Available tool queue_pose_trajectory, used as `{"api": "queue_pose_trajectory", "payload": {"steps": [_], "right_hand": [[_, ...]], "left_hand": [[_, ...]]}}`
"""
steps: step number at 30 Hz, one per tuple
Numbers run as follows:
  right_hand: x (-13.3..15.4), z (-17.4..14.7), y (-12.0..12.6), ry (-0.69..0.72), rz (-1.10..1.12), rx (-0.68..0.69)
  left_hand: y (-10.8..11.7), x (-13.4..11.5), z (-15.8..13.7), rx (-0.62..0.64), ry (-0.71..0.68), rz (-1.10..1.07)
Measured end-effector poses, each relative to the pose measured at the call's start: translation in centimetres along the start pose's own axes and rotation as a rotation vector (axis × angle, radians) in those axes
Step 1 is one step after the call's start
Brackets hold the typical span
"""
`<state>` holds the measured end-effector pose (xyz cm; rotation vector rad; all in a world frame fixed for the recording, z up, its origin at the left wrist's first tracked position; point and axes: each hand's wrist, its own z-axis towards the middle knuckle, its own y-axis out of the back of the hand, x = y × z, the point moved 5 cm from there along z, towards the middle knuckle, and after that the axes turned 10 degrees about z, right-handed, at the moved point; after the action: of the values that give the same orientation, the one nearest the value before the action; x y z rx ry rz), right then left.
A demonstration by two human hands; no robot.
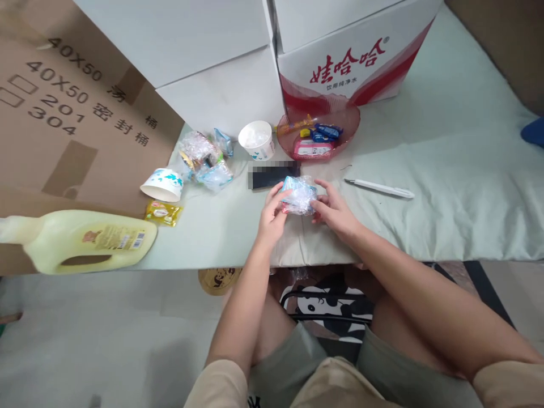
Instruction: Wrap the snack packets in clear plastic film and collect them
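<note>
A small bundle in crinkled clear plastic wrap [301, 195], with blue and a little red showing through, is held between my hands above the near part of the covered surface. My left hand [272, 214] grips its left side, thumb and fingers closed on it. On the right side, the curved fingers of my right hand [334, 208] touch the wrap. Just behind the bundle lies a dark flat object [272, 177], partly blurred out. To the right of my right hand is a white pen [380, 188].
A pink glass bowl [355, 127] with several wrapped snacks stands at the back beside a paper cup [257, 141]. Crumpled wrappers [206, 158], a tipped paper cup [164, 184], a yellow packet [162, 213] and a lying yellow bottle [93, 241] are left. Boxes [340, 68] line the back.
</note>
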<state>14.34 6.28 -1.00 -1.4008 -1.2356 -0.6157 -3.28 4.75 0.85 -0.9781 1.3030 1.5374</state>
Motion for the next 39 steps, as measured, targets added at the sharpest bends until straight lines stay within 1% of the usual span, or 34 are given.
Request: {"api": "queue_pose_trajectory", "payload": {"steps": [3, 4, 6, 8, 10, 13, 14, 16, 18, 19, 20, 22, 24, 27, 29, 31, 33, 34, 36, 37, 39], "right_hand": [[0.3, 0.1, 0.5, 0.074, 0.022, -0.042], [0.4, 0.1, 0.6, 0.092, 0.031, -0.049], [0.4, 0.1, 0.7, 0.137, 0.027, -0.057], [0.3, 0.0, 0.6, 0.185, -0.024, -0.06], [0.1, 0.0, 0.6, 0.199, -0.103, -0.064], [0.0, 0.0, 0.9, 0.197, -0.246, -0.101], [0.3, -0.1, 1.1, 0.24, -0.308, -0.121], [1.2, -0.4, 1.2, 0.411, -0.483, -0.137], [2.0, -0.9, 0.9, 0.598, -0.704, -0.095], [2.1, -1.2, 0.6, 0.651, -0.817, -0.063], [2.0, -1.4, 0.4, 0.672, -0.919, -0.037], [1.7, -1.7, 0.2, 0.651, -1.084, -0.018], [1.6, -2.0, 0.1, 0.613, -1.205, -0.009], [2.4, -2.5, 0.8, 0.612, -1.264, 0.006], [3.7, -2.7, 2.7, 0.628, -1.246, -0.079], [5.0, -2.7, 5.6, 0.605, -1.248, -0.247], [5.9, -2.8, 8.7, 0.521, -1.287, -0.414], [6.2, -2.9, 10.0, 0.472, -1.308, -0.468], [6.5, -3.2, 11.4, 0.393, -1.324, -0.512], [6.6, -3.4, 11.5, 0.37, -1.302, -0.504], [6.5, -3.8, 10.7, 0.345, -1.197, -0.436]], "left_hand": [[-0.6, 0.1, 0.7, 0.032, 0.149, -0.281], [-0.8, 0.0, 1.0, 0.039, 0.192, -0.342], [-1.5, 0.0, 1.3, 0.056, 0.266, -0.397], [-2.4, 0.1, 1.5, 0.074, 0.286, -0.371], [-3.1, 0.1, 1.6, 0.08, 0.218, -0.289], [-3.1, 0.2, 1.9, 0.053, 0.093, -0.151], [-2.9, 0.3, 2.0, 0.042, 0.077, -0.102], [-2.6, 0.3, 2.1, 0.039, 0.063, 0.01], [-2.5, 0.2, 2.0, 0.064, 0.059, 0.083], [-2.6, 0.2, 2.0, 0.078, 0.064, 0.079], [-2.7, 0.2, 1.9, 0.094, 0.076, 0.046], [-2.9, 0.3, 1.7, 0.125, 0.122, -0.073], [-3.1, 0.5, 1.6, 0.141, 0.171, -0.168], [-3.0, 0.9, 1.8, 0.091, 0.187, -0.162], [-2.8, 1.1, 2.1, 0.037, 0.168, -0.117], [-2.6, 1.3, 2.4, -0.005, 0.141, -0.09], [-2.5, 1.4, 2.7, -0.031, 0.104, -0.072], [-2.5, 1.4, 2.8, -0.038, 0.085, -0.064], [-2.6, 1.4, 2.9, -0.035, 0.054, -0.042], [-2.7, 1.4, 3.0, -0.028, 0.04, -0.025], [-3.0, 1.1, 3.0, -0.01, 0.007, 0.011]]}}
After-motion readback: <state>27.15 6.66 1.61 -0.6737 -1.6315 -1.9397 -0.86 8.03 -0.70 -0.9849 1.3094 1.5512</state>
